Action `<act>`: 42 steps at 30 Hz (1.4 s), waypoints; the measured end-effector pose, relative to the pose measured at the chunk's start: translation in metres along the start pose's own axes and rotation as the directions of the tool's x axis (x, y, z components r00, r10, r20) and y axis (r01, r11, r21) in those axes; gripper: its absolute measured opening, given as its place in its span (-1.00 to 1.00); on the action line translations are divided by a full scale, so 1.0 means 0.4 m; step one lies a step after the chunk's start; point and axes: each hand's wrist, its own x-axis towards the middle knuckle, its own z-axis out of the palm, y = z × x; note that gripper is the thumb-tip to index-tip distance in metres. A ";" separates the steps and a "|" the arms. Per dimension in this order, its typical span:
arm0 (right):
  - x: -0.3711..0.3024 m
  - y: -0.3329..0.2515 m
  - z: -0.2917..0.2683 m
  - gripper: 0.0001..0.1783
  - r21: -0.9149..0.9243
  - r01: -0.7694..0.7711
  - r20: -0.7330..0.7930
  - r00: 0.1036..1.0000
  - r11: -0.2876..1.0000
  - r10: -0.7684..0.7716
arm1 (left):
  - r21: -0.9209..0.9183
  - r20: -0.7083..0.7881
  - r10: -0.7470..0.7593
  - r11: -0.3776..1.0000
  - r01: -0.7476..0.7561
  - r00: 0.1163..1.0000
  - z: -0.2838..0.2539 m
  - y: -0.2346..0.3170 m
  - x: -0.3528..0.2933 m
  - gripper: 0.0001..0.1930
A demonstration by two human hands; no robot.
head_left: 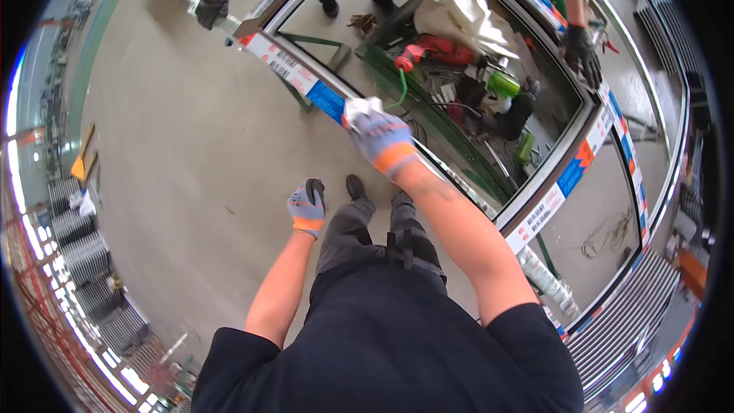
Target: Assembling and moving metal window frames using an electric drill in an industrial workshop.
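A large framed glass panel [563, 168] with a dark border and printed protective tape lies tilted across the upper right. My right hand [380, 138], in a grey glove with an orange cuff, presses a crumpled white cloth [361, 109] onto the panel's near taped edge. Its fingers are closed over the cloth. My left hand [307, 205], gloved the same way, hangs apart from the panel over the floor, fingers curled in with nothing showing in them. Opposite me, a co-worker's dark-gloved hand [582, 56] rests on the frame's far right corner.
Another dark-gloved hand [212, 9] is beside the panel's left corner. Below the glass, a green stand [451, 134] carries a red power tool [443, 49], white sheeting [466, 19] and loose tools. A second framed panel [596, 214] stands at right. Stacked metal profiles [631, 310] lie lower right.
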 end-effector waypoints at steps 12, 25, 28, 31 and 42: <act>-0.063 -0.035 -0.037 -0.75 -0.166 -0.131 -0.001 0.991 0.977 0.132 | 0.070 0.184 -0.719 0.689 0.721 0.670 0.031 -0.496 -0.235 -0.66; 0.740 -0.240 0.224 -0.72 -0.180 -0.036 -0.025 0.999 0.983 0.032 | -0.682 0.132 -0.680 0.466 0.563 0.722 -0.084 -0.401 0.165 -0.71; 0.669 -0.228 0.179 -0.68 -0.090 -0.057 0.034 0.998 0.994 0.061 | -0.682 0.120 -0.651 0.495 0.539 0.749 -0.086 -0.414 0.154 -0.71; 0.388 -0.189 0.116 -0.69 -0.090 -0.099 -0.014 0.995 0.991 0.098 | -0.683 0.178 -0.688 0.428 0.592 0.703 -0.082 -0.472 0.111 -0.72; 0.408 -0.199 0.138 -0.78 -0.122 -0.057 -0.250 0.968 0.991 0.025 | -0.496 0.264 -0.762 0.418 0.761 0.591 0.007 -0.566 0.003 -0.70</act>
